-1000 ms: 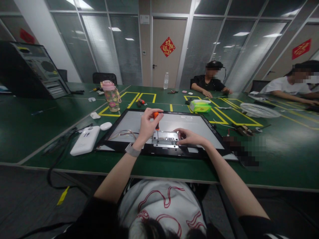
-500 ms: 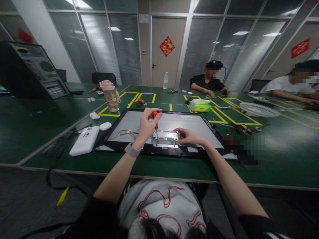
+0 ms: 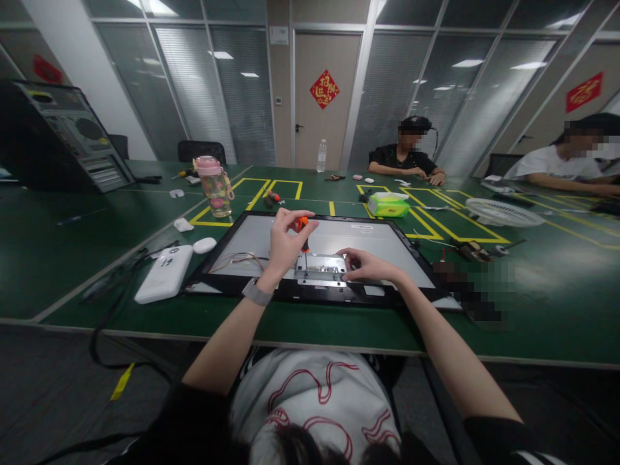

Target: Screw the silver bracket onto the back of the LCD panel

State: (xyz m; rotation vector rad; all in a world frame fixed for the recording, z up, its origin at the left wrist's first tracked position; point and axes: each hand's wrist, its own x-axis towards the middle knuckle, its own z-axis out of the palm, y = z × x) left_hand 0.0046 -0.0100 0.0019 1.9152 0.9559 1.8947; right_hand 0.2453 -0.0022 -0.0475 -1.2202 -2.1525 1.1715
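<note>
My left hand is closed round the orange-and-black handle of a screwdriver, held upright with fingers near its top. The shaft points down at the left part of a silver metal bracket. That bracket lies near the front edge of a large flat display panel with a black frame. At the bracket's right end, my right hand grips its edge between curved fingers and thumb; some fingertips are hidden. Thin wires lie on the panel left of the bracket.
A white power bank and a pink-lidded bottle stand left of the panel. Behind it sits a green tissue pack. To the right are a white fan guard and loose parts. Two people sit across the green table.
The screwdriver handle has turned slightly in my left hand, whose fingers shifted a little. My right hand holds still. Across the table, a person's hands have moved closer together.
</note>
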